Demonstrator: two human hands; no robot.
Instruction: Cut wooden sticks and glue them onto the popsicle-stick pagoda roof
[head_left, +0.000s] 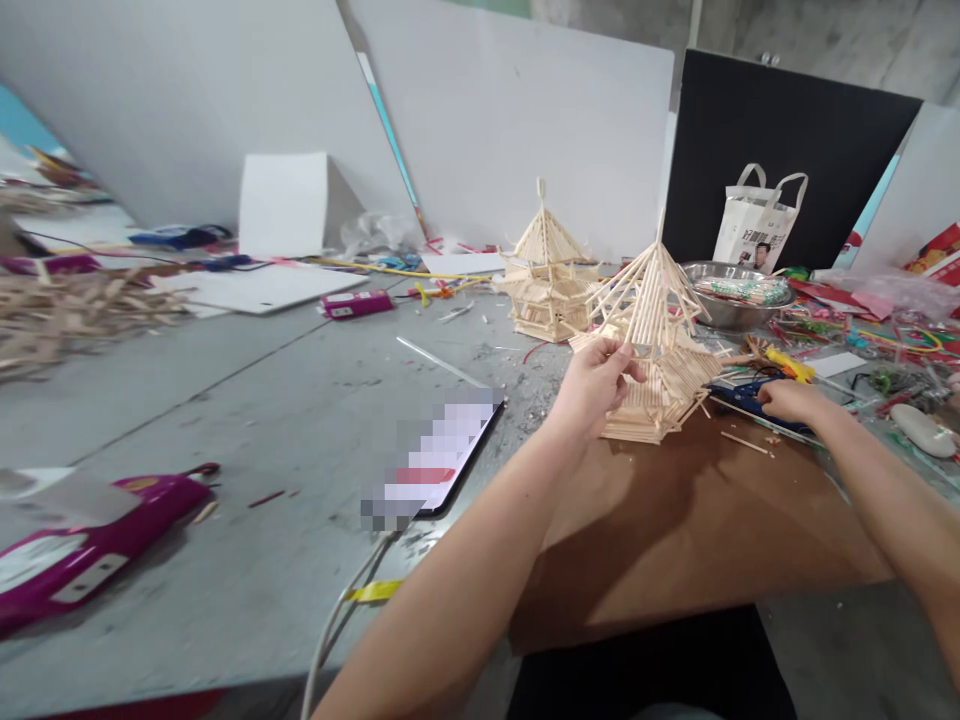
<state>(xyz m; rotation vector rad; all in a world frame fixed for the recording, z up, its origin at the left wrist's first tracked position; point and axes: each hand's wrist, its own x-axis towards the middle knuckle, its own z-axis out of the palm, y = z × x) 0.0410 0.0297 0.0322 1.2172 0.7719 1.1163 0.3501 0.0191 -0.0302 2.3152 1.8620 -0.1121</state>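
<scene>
A pagoda model (651,385) built of thin wooden sticks stands in front of me, with a pointed upper roof of loose-ended sticks. My left hand (600,385) is closed in a pinch at its near left side, between the upper and lower roofs. Farther right, my right hand (791,402) has its fingers curled onto a dark blue tool (739,398) lying on the table. The hand hides part of that tool, so its exact kind is unclear. Behind and to the left is a second stick pagoda (546,275), its roof more closely covered.
Brown board (675,530) lies under the nearer model. A phone (442,460) with a cable rests left of my forearm. Purple tools (112,540) sit at left. A metal bowl (739,300), a paper bag (757,225) and craft scraps crowd the right. Wood pieces (82,305) pile far left.
</scene>
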